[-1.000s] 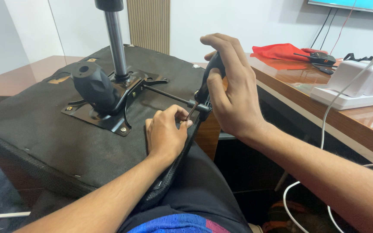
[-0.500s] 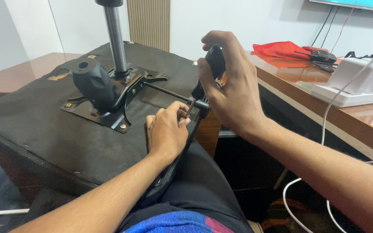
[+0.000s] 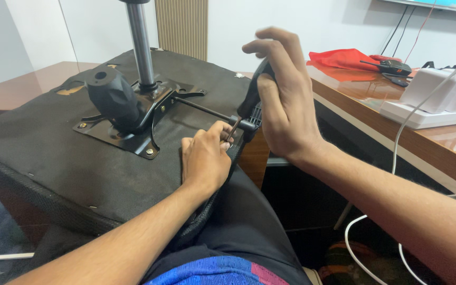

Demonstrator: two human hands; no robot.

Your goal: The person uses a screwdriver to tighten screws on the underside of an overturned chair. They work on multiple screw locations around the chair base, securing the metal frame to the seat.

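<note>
- Chair seat (image 3: 54,158), upside down and black, rests across your lap, its metal mounting plate (image 3: 127,124) and gas post (image 3: 141,47) facing up.
- Your right hand (image 3: 286,105) wraps closed around a black armrest bracket (image 3: 252,100) at the seat's edge.
- Your left hand (image 3: 204,158) pinches a small hex key (image 3: 234,128) at the bracket's base.

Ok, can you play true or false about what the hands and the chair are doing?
1. The right hand grips a black armrest. True.
2. The left hand rests flat on the desk. False: it pinches a small key at the seat's edge.
3. The seat lies upside down. True.
4. A blue cloth lies on the desk. False: the cloth is red.
5. The metal post stands upright. True.
</note>
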